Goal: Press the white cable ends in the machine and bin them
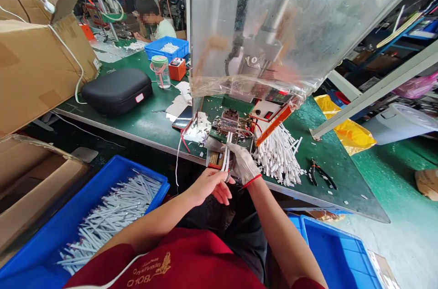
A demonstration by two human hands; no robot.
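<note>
A pair of slim white strips runs from the small metal press back toward me. My bare left hand pinches their near end between thumb and forefinger, its other fingers hanging loose. Farther up, beside the press, my right hand wears a white glove with a red cuff, and its fingers close on the same strips. Their far ends go in under the press head and are hidden. A heap of similar white strips lies on the green table to the right of the press.
Left of my lap, a blue bin holds many white strips. A clear plastic shield hangs over the press. On the table are pliers, a black case and a jar. Another person sits beyond.
</note>
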